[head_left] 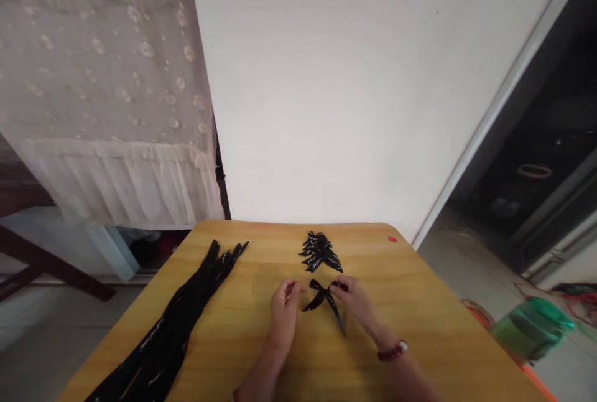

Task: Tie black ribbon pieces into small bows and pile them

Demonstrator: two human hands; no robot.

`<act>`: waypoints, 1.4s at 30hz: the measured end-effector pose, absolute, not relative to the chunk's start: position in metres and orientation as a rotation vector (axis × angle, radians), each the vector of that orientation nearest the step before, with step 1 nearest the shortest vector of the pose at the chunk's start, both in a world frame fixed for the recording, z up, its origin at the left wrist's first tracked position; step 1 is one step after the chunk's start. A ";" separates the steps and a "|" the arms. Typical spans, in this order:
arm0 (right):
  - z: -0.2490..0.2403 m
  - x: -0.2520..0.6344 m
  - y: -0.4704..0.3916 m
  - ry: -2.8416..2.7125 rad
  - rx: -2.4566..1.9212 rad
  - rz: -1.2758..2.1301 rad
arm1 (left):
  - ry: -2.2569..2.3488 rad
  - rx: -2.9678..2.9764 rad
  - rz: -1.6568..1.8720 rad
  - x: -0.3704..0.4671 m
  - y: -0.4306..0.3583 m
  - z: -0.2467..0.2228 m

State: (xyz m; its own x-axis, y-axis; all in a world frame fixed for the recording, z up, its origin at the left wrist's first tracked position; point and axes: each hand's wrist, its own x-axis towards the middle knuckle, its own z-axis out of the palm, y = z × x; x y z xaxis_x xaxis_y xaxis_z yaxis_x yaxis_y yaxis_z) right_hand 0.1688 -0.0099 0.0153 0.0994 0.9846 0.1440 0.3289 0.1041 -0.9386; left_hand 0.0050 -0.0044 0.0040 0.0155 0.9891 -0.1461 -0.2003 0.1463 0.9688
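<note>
A black ribbon bow (321, 295) with pale lettering is held just above the wooden table, its two tails hanging down. My right hand (353, 297), with a dark red bracelet on the wrist, pinches the bow's right loop between thumb and fingers. Left of the bow is my left hand (285, 303), its fingers loosely bent and slightly apart, holding nothing that I can see. Beyond both hands lies a small stack of finished black bows (319, 251), overlapping one another. Long loose black ribbons (175, 321) with pale lettering lie in a bundle along the table's left side.
The wooden table (233, 340) stands against a white wall (326, 91). A small red object (392, 239) lies near its far right corner. A green container (529, 327) is on the floor at the right. A lace curtain (112, 91) hangs at the left.
</note>
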 end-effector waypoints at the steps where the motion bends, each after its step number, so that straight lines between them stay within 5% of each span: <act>1: 0.016 0.175 -0.007 -1.421 -1.402 0.854 | 1.145 0.974 1.209 0.004 -0.004 0.003; 42: 0.007 0.211 0.090 -1.559 -1.701 0.790 | 1.183 1.372 1.136 0.006 0.001 -0.013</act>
